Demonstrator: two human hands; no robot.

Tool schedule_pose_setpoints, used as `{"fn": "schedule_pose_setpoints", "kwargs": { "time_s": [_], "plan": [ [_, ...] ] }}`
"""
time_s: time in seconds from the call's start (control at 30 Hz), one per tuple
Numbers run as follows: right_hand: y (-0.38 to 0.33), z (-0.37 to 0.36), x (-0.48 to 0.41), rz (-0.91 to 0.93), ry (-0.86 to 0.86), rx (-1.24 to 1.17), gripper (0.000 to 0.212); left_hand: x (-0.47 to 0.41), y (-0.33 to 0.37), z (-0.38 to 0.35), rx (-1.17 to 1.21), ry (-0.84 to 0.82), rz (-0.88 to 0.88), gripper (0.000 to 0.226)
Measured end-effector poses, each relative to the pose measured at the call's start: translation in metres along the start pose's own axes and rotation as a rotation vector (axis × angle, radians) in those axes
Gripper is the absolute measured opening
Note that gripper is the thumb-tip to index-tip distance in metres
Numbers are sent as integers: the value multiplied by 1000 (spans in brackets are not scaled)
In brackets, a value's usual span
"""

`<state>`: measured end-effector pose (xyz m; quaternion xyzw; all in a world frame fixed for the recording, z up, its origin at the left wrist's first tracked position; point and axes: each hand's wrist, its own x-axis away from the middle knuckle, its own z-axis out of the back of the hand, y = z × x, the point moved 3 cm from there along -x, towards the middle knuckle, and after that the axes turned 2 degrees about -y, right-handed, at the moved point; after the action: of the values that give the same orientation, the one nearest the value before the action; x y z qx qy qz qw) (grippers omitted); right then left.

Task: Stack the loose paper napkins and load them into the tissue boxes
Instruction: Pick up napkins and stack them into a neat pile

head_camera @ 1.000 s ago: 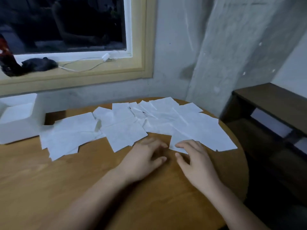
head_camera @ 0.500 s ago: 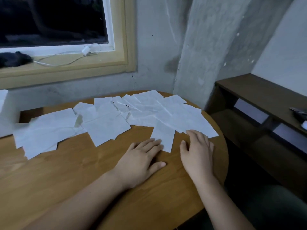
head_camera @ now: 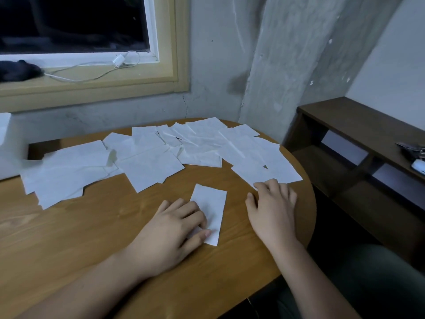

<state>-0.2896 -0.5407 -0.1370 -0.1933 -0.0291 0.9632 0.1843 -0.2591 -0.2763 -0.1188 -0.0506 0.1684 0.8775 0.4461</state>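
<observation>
Plain white paper napkins throughout, thin and creased. One folded napkin (head_camera: 211,200), a narrow rectangle, lay alone on the counter (head_camera: 69,238) near the front edge, apart from the rest. The left hand (head_camera: 170,229) lay palm down with fingers nearly straight, fingertips and thumb pressing on the near left part of that napkin and covering its lower left corner; nothing gripped. The right hand (head_camera: 273,210) was also flat and spread, fingertips touching the near edge of the rightmost sheet of the loose napkins (head_camera: 147,165), not pinching it. The loose napkins were fanned in an overlapping band across the far half of the counter, left to right, with some corners curled up; the sheet count could not be told because of the overlap. The counter was a round wooden top with light brown grain and a smooth, slightly shiny finish. A white tissue box (head_camera: 9,153) stood at the far left, cut off by the frame edge, with the leftmost napkins touching or just beside it; its opening was not visible. Behind it was a rough grey concrete wall (head_camera: 230,65) and a yellowish windowsill (head_camera: 92,88) carrying a thin white cable (head_camera: 76,77) with a small white plug (head_camera: 119,60), plus a dark bundle (head_camera: 16,70) too dim to identify. At right stood a dark brown wooden shelf (head_camera: 358,125) holding a white object (head_camera: 419,167) cut off at the frame edge.
</observation>
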Motion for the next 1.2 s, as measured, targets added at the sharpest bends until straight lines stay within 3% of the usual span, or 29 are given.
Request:
{"fn": "schedule_pose_setpoints", "kwargs": {
  "time_s": [0.27,0.4,0.53,0.63,0.8,1.03,1.2],
  "plan": [
    [-3,11,40,173,-7,-117,25,24,3,6,66,-20,-69,12],
    [-3,17,48,255,-38,-245,6,37,0,11,83,-37,-50,11],
    [5,24,36,120,-87,-447,6,37,0,13,103,-48,-47,10],
    [14,29,15,69,-143,-377,23,36,1,14,110,-49,-45,9],
    [16,29,-17,60,-379,-267,42,37,1,16,127,-55,-50,8],
    [11,35,-43,11,-600,-248,23,36,-3,15,185,-35,-44,5],
    [6,36,-43,-5,-591,-304,14,36,-8,16,218,11,-12,9]
  ]
}}
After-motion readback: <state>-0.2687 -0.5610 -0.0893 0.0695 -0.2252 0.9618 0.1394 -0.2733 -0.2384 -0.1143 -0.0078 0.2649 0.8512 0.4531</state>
